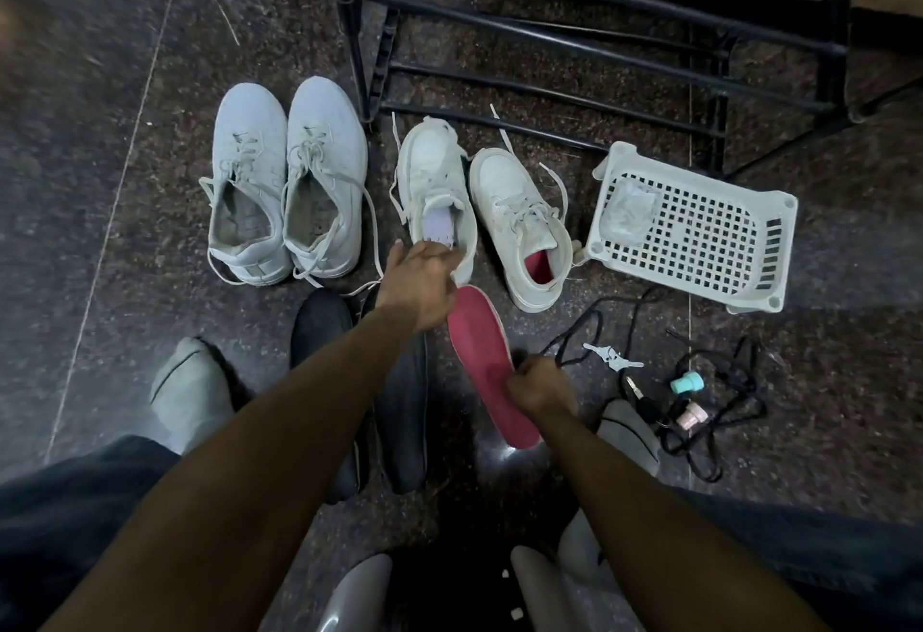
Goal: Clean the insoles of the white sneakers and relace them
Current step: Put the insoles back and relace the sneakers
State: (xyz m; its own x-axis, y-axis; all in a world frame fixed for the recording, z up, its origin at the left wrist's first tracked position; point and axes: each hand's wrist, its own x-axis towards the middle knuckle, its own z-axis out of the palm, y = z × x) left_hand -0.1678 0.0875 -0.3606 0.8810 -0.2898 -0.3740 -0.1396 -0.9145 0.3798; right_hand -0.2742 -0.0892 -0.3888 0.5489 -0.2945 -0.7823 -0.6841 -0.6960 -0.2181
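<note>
Right hand (542, 389) pinches red insole (487, 371) at middle. Left hand (424, 284) grips heel of white sneaker (437, 181), just past insole tip.

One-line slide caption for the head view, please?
Right hand holds red insole; left hand grips white sneaker.

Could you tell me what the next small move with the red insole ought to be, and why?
Probably draw the red insole fully clear and lay it on the floor. The right hand grips its middle, the left hand steadies the white sneaker at the heel, and the insole already lies outside it.
</note>
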